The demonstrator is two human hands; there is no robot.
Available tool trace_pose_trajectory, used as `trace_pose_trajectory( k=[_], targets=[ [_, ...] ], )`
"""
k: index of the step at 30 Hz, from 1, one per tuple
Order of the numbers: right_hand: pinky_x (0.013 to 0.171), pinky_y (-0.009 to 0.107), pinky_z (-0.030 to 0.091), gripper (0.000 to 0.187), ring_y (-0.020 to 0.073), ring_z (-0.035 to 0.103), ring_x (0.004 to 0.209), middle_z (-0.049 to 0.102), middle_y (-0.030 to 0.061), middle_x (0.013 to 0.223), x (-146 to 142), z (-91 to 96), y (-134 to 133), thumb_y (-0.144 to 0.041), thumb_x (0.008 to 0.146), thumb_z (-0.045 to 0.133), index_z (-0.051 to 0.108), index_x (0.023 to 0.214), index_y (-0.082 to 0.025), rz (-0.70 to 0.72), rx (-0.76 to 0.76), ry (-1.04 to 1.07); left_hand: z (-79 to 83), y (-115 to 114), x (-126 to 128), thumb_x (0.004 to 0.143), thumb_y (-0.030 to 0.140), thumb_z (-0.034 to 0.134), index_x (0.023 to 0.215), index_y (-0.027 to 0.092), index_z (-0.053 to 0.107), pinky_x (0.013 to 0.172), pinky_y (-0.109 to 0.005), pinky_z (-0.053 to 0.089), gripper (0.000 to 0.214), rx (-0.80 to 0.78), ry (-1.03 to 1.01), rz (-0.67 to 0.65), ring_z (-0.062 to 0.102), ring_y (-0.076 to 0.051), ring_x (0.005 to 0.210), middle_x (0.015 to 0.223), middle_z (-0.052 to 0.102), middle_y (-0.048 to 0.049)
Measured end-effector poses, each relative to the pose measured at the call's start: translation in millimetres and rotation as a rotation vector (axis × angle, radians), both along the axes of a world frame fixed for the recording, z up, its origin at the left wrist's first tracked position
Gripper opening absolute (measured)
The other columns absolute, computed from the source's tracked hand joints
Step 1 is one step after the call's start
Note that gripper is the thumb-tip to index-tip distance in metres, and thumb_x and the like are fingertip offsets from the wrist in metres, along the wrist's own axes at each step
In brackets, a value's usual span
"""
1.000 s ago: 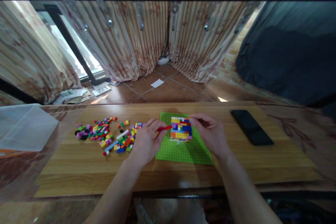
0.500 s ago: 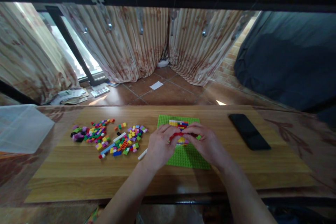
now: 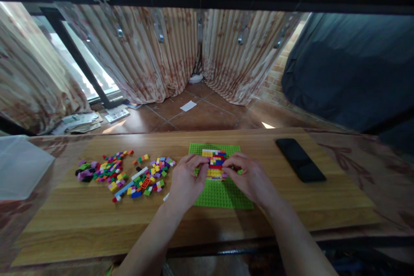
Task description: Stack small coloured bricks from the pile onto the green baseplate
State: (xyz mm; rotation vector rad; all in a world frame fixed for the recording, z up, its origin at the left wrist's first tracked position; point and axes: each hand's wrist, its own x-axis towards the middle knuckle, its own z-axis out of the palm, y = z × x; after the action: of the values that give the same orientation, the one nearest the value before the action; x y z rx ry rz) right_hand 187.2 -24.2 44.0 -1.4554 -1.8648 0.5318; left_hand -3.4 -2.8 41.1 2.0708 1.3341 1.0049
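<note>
A multicoloured brick block [image 3: 214,158] stands on a green baseplate [image 3: 223,195] at the middle of the wooden table. My left hand [image 3: 186,180] and my right hand [image 3: 249,177] meet at the block's near side. Their fingertips are pinched from both sides on a long red brick [image 3: 216,166] that lies across the block. The lower part of the block is hidden behind my fingers. A heap of loose coloured bricks [image 3: 129,172] lies to the left of my left hand.
A black phone [image 3: 299,160] lies on the table at the right. A clear plastic container [image 3: 19,168] sits at the far left edge. A small white brick [image 3: 166,197] peeks out beside my left wrist. Curtains and a tiled floor lie beyond the table.
My left hand carried the red brick from the block's left side onto the block. My right hand came in to meet it, and both hands now pinch at it. The view shifted slightly.
</note>
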Motion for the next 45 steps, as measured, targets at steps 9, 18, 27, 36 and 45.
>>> trace_pose_trajectory(
  k=[9,18,27,36,45],
  targets=[
    [0.066,0.026,0.042,0.012,0.0139,0.059,0.069,0.065,0.0001,0.073,-2.8,-1.2,1.6,-0.018,0.079,0.064,0.070,0.070,-0.022,-0.053,-0.051,0.063,-3.4,-0.6,9.0,0.085,0.023,0.060,0.073,0.020,0.071,0.074,-0.027,0.047,0.016,-0.050,-0.040,0.072,0.061,-0.015,0.077,0.077,0.067,-0.0016],
    [0.063,0.026,0.045,0.025,0.0155,0.062,0.068,0.070,0.0017,0.071,8.2,-6.2,6.9,-0.040,0.083,0.060,0.072,0.075,-0.019,-0.185,-0.156,0.339,-6.9,0.6,11.7,0.082,0.021,0.062,0.073,0.020,0.074,0.068,-0.026,0.045,0.015,-0.122,-0.070,0.125,0.059,-0.013,0.069,0.078,0.068,-0.0018],
    [0.055,0.025,0.038,0.034,0.0134,0.056,0.059,0.067,0.0019,0.063,10.5,-9.1,8.6,-0.050,0.074,0.067,0.071,0.072,-0.016,-0.202,-0.373,0.269,-5.9,1.0,12.9,0.082,0.023,0.063,0.072,0.020,0.074,0.068,-0.026,0.045,0.015,-0.105,-0.074,0.132,0.058,-0.013,0.070,0.077,0.068,-0.0016],
    [0.052,0.025,0.035,0.032,0.0120,0.052,0.054,0.062,-0.0001,0.057,7.7,-7.4,8.7,-0.047,0.075,0.065,0.070,0.069,-0.016,-0.183,-0.383,0.299,-5.3,1.2,13.8,0.081,0.023,0.064,0.072,0.021,0.074,0.064,-0.026,0.044,0.013,-0.163,-0.116,0.148,0.057,-0.013,0.065,0.074,0.067,-0.0006],
    [0.053,0.025,0.036,0.035,0.0123,0.051,0.055,0.064,0.0013,0.060,10.3,-11.0,7.7,-0.049,0.076,0.063,0.072,0.071,-0.016,-0.158,-0.402,0.308,-14.0,3.0,14.8,0.078,0.023,0.066,0.069,0.020,0.072,0.062,-0.025,0.043,0.012,-0.162,-0.162,0.157,0.057,-0.012,0.064,0.071,0.064,0.0003]
  ],
)
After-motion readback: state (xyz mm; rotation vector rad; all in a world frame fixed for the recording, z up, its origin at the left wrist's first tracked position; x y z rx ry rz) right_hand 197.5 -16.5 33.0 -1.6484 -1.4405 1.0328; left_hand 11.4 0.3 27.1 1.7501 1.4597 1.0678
